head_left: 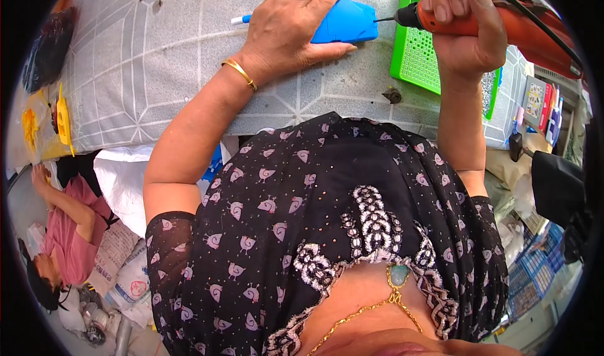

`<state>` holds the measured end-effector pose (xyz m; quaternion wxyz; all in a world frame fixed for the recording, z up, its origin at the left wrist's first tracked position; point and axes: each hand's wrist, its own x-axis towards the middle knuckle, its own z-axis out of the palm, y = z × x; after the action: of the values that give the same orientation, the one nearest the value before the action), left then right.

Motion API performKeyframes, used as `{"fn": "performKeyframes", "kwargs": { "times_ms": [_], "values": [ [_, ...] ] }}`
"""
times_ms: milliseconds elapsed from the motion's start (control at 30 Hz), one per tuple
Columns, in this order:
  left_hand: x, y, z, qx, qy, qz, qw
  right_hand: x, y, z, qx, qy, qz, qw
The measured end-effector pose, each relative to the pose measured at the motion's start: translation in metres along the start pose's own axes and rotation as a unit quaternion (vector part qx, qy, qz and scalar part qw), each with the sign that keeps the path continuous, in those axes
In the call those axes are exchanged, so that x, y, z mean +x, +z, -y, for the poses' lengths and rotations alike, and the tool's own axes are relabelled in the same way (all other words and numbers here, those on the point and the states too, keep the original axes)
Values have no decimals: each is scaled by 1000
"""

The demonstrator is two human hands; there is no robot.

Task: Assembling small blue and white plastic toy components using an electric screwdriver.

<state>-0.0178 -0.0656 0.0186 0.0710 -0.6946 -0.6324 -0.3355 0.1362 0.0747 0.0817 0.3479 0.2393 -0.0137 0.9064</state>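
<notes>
Head view: the person's 2 hands are apart, each clamped on its own thing above a desk point(170, 60) with a grey, white-lined surface. The left hand point(292, 26) lies over a blue plastic casing point(349, 22), fingers across its top and thumb along its near side. The casing sits near the far side of the desk, left of a green tray point(398, 57), and 1 white-tipped piece point(239, 21) sticks out on the left side of that hand.

The right hand point(469, 29) is closed around a red-orange power driver point(528, 35), held roughly level above the tray. Its black chuck point(409, 16) points left, and its thin dark bit point(385, 19) reaches the right end of the casing; I cannot tell how far the tip goes in. A black cable point(538, 19) curves over the driver.

The tray has a perforated floor, and small silvery pieces point(488, 92) show at its right. Nearer the person, 1 small dark piece point(392, 95) lies on the desk. At the far left, a co-worker in a pink top point(78, 211) is beside the desk.
</notes>
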Motion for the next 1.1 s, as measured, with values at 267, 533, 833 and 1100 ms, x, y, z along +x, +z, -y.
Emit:
{"fn": "performKeyframes", "kwargs": {
  "times_ms": [267, 533, 833, 1100],
  "values": [
    [-4, 4, -3, 9, 2, 15, 1000, -5, 29, -2, -661, 30, -27, 749],
    [-11, -22, 5, 54, -12, 37, 998, 21, 10, 89, -584, 46, 19, 810],
    [-177, -278, -31, 224, -368, 214, 877, 8, 19, 179, -643, -43, -111, 756],
    [-210, -259, -26, 41, -488, 194, 850, -9, 12, 150, -719, -151, -164, 658]
  ]
}}
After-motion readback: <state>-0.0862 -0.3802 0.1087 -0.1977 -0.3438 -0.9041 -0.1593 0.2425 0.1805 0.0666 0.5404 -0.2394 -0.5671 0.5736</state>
